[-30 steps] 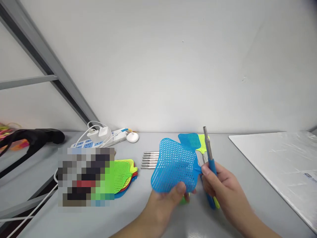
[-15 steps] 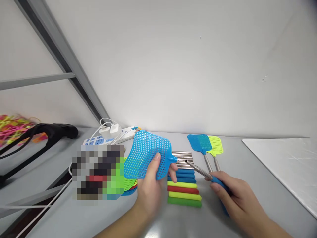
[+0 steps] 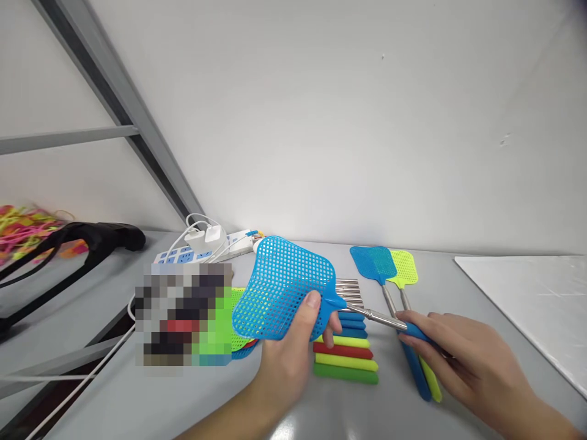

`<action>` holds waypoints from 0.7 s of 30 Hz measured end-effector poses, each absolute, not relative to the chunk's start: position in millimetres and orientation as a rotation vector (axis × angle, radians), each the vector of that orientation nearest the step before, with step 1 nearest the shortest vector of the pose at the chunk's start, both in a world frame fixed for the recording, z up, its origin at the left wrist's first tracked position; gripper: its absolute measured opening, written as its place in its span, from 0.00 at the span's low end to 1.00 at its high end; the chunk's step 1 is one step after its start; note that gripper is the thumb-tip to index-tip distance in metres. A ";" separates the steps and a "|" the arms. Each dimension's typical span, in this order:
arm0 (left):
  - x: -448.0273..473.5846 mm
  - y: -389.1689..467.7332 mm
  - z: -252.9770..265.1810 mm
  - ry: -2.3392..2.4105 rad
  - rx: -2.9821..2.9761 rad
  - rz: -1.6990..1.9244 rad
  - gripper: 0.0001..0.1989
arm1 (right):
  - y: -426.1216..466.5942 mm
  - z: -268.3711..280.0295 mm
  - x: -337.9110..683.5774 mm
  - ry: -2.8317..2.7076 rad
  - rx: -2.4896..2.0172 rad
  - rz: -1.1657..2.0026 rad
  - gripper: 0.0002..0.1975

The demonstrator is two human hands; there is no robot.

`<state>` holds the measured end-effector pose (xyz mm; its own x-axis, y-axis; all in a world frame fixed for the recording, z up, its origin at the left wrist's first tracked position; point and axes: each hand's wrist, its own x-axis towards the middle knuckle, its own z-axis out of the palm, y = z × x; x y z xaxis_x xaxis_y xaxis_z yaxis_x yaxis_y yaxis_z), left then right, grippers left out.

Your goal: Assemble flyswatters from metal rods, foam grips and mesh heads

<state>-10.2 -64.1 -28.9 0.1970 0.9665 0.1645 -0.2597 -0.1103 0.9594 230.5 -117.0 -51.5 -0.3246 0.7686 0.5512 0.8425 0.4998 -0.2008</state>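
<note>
Pinched between the thumb and fingers of my left hand point(image 3: 293, 342) is a blue mesh fly swatter head point(image 3: 287, 284), its narrow socket pointing right. My right hand point(image 3: 463, 354) grips the blue sleeve of a metal telescopic handle point(image 3: 378, 316). The handle's tip meets the socket; how deep it sits I cannot tell. Below them lies a row of loose handles with blue, yellow, red point(image 3: 343, 351) and green point(image 3: 346, 373) grips, their metal rods point(image 3: 351, 290) pointing away. Two whole swatters, one blue point(image 3: 370, 263) and one yellow point(image 3: 406, 269), lie behind my right hand, heads overlapping.
At the left, several coloured swatter heads point(image 3: 238, 299) are stacked beside a pixelated patch. Behind them is a white power strip point(image 3: 241, 245) with plugs and cables. A black strap-like object point(image 3: 92, 244) lies far left, a white sheet point(image 3: 527, 287) at right. A wall closes the back.
My left hand has moved right a little with the swatter head. The handle in my right hand, apart from the socket before, now meets it in line.
</note>
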 end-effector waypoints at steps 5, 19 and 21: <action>-9.5 -64.4 -28.7 0.858 1.313 1.158 0.17 | -116.4 -46.8 240.8 -2.238 -1.295 -0.227 0.12; -6.8 -67.9 -31.8 0.916 1.465 1.073 0.24 | -128.5 -32.9 226.1 -2.089 -1.415 0.268 0.09; -8.0 -67.2 -32.4 0.908 1.465 1.066 0.24 | -130.0 -29.9 222.0 -2.067 -1.462 0.366 0.11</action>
<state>-8.0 -67.2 -32.4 0.3125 0.9387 0.1457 -0.0058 -0.1515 0.9884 222.0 -130.0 -29.9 -0.2351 0.9260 0.2953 0.7684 0.3631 -0.5270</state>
